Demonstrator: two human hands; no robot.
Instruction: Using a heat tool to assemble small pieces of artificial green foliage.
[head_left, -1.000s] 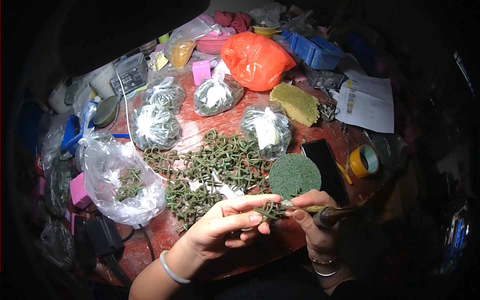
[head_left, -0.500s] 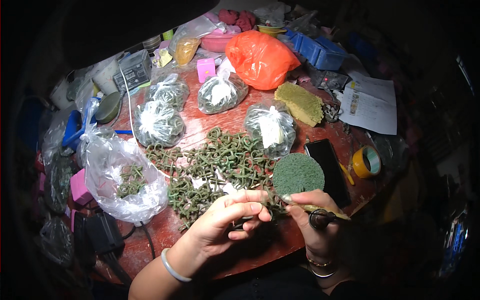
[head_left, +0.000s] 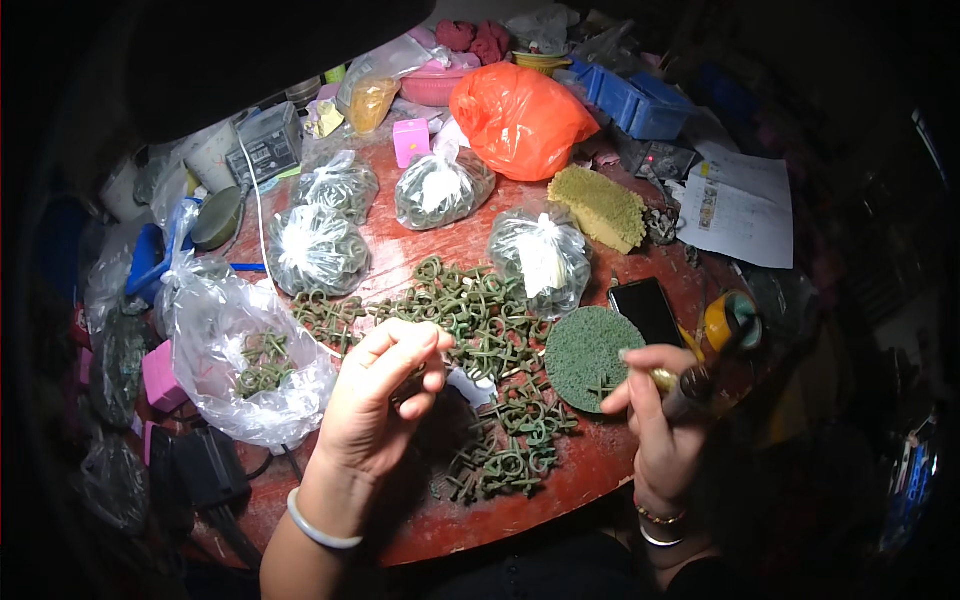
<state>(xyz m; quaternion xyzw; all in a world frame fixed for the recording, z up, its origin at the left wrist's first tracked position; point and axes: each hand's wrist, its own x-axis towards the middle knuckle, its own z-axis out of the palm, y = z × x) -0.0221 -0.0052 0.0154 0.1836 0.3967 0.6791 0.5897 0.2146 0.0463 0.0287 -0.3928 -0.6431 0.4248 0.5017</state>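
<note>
A pile of small green ring-like pieces [head_left: 470, 310] covers the middle of the red table. Over its left part is my left hand [head_left: 385, 385], fingers curled together; whatever they may hold is hidden. My right hand [head_left: 655, 430] is closed round a pen-like tool with a dark handle [head_left: 690, 392] and a brass-coloured part, its tip hard to make out. Just beyond the right fingertips, a round green rough-textured disc [head_left: 590, 345] has a small green piece [head_left: 601, 389] at its lower edge. A clear plastic bag [head_left: 215, 350] to the left contains several similar pieces.
Several tied clear bags of green pieces [head_left: 320, 250] stand behind the pile. Farther back are an orange-red plastic bag [head_left: 520, 120], a yellow-green sponge block [head_left: 600, 208] and blue bins [head_left: 635, 100]. On the right lie a black phone [head_left: 645, 308], yellow tape roll [head_left: 722, 325] and paper sheet [head_left: 738, 210].
My hands have moved apart: the left to the left and up, the right to the right with the tool. The near part of the pile and the small piece on the disc now show.
</note>
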